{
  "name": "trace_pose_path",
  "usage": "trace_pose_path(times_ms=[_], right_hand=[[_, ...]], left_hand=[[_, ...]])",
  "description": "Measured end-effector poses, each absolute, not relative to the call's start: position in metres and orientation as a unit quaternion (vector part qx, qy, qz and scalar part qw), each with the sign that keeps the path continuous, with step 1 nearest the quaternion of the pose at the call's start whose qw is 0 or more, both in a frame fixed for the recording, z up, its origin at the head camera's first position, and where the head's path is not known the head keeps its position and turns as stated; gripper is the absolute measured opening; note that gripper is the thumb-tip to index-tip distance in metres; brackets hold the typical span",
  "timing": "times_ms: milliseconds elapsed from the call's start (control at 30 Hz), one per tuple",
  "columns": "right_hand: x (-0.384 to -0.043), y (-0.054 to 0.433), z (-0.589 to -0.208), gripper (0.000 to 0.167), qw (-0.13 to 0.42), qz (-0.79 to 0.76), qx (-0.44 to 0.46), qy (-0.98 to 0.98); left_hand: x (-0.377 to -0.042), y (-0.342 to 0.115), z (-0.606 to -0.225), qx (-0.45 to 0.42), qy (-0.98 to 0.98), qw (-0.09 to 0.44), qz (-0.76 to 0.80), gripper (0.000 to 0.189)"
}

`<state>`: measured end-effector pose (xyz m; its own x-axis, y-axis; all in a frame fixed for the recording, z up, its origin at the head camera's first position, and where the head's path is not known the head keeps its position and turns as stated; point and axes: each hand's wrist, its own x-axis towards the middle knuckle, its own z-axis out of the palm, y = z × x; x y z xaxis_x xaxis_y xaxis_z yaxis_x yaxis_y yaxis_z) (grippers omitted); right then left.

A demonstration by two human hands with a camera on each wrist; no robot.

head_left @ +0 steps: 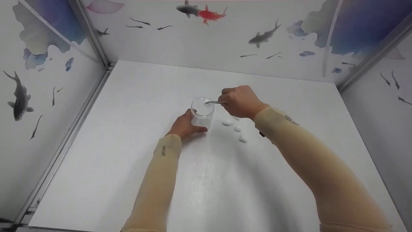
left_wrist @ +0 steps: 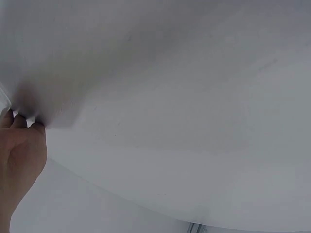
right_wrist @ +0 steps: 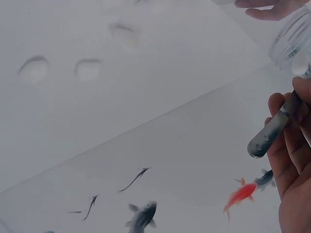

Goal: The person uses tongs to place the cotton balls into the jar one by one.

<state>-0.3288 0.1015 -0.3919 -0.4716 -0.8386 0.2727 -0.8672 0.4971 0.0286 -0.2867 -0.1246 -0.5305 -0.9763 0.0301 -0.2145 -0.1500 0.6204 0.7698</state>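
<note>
My left hand [head_left: 185, 125] grips a clear open-topped jar [head_left: 202, 120] from the left side, its thumb along the near side. In the right wrist view the jar's rim [right_wrist: 284, 46] shows at the upper right. With curled fingers, my right hand [head_left: 239, 101] pinches slim metal tweezers [head_left: 215, 102], their tip over the jar's mouth. A white lump [right_wrist: 300, 63] shows by the tip in the right wrist view. Just right of the jar, several soft white lumps, like cotton balls [head_left: 227, 123], lie on the table. The left wrist view catches only part of the left hand [left_wrist: 24, 150].
The white table [head_left: 128, 96] stands between white panels. Fish and lotus pictures decorate the back panel [head_left: 225, 42] and both side panels. A small dark piece [head_left: 262, 133] shows under the right wrist. Pale sleeves cover both forearms.
</note>
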Motion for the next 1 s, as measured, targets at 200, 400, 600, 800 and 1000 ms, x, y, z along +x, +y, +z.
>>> trace_pose_path(times_ms=[200,400,600,800,1000], right_hand=[[-0.328,0.11,-0.398,0.013,0.105,0.039,0.481,-0.87],[-0.328,0.123,-0.396,0.014,0.098,0.04,0.479,-0.871],[-0.328,0.147,-0.391,0.012,0.106,0.041,0.466,-0.877],[-0.333,0.181,-0.394,0.01,0.122,0.038,0.441,-0.888],[-0.336,0.23,-0.411,0.011,0.104,0.026,0.389,-0.915]], left_hand=[[-0.289,-0.11,-0.527,-0.013,0.895,0.112,0.432,0.105],[-0.293,-0.1,-0.526,-0.004,0.898,0.115,0.424,0.105],[-0.296,-0.097,-0.528,0.005,0.896,0.114,0.429,0.109],[-0.291,-0.114,-0.531,0.001,0.898,0.114,0.424,0.111],[-0.286,-0.13,-0.531,0.005,0.903,0.112,0.414,0.112]])
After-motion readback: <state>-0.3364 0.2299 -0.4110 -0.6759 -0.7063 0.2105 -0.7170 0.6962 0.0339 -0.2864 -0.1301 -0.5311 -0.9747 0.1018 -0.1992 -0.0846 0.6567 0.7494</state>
